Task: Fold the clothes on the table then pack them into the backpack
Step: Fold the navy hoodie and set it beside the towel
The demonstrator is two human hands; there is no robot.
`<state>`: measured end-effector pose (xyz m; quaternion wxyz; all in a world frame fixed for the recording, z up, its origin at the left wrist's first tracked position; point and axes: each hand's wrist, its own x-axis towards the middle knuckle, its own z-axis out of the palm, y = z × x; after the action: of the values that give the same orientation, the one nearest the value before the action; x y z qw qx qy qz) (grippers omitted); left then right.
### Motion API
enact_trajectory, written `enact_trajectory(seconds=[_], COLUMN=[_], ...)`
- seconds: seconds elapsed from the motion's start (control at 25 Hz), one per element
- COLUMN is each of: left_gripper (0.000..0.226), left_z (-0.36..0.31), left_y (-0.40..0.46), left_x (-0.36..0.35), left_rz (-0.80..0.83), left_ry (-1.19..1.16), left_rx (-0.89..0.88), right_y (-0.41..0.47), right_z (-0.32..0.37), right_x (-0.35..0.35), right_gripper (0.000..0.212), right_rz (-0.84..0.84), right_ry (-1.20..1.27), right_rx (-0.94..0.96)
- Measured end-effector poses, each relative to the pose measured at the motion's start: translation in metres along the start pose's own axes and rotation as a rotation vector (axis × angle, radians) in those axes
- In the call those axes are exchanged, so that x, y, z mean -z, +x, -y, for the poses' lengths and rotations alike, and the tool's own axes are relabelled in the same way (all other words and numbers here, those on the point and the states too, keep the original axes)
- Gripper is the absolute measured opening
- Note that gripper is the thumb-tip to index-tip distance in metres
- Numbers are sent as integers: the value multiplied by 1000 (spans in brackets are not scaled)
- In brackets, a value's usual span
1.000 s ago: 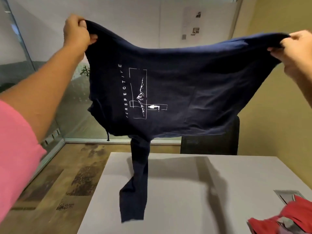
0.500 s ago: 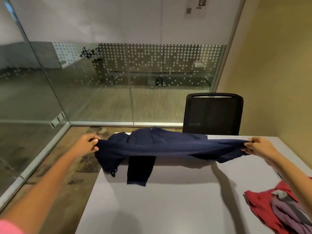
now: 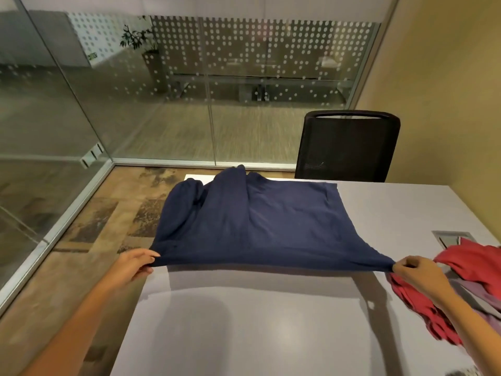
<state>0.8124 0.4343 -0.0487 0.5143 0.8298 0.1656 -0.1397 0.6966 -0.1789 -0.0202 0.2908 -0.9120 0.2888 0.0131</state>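
Note:
A navy blue shirt [image 3: 260, 223] lies spread over the far left part of the grey table [image 3: 244, 327], its far end bunched and hanging over the far edge. My left hand [image 3: 135, 264] pinches its near left corner past the table's left edge. My right hand [image 3: 414, 275] pinches its near right corner just above the table. The near hem is stretched taut between both hands. The print is hidden. No backpack is in view.
A pile of red clothes [image 3: 461, 270] with a lilac piece [image 3: 477, 291] lies at the table's right edge, partly over a metal cable hatch [image 3: 447, 236]. A black mesh chair [image 3: 349, 147] stands behind the table. Glass walls [image 3: 162, 90] enclose the left and far sides.
The shirt came down from being held high in the air to lying across the table. Both hands lowered and pulled toward me, still holding the corners.

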Motion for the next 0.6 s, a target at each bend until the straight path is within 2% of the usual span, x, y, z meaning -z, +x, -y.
enact_trajectory(seconds=[0.12, 0.24, 0.32, 0.48, 0.6], left_gripper=[16, 14, 18, 27, 23], left_z=[20, 55, 84, 139, 160], left_y=[-19, -41, -59, -93, -114], left_x=[6, 1, -8, -21, -27], left_rz=[105, 284, 337, 356, 432], left_ry=[131, 315, 416, 478, 585], left_rx=[-32, -47, -58, 20, 96], right_y=[-21, -44, -60, -91, -113], right_z=[-17, -48, -74, -112, -122], right_x=[10, -1, -18, -41, -44], right_gripper=[29, 45, 49, 36, 29], right_rz=[43, 180, 290, 411, 490], right_ry=[-159, -410, -552, -733, -849], right_rx=[59, 108, 137, 127, 1])
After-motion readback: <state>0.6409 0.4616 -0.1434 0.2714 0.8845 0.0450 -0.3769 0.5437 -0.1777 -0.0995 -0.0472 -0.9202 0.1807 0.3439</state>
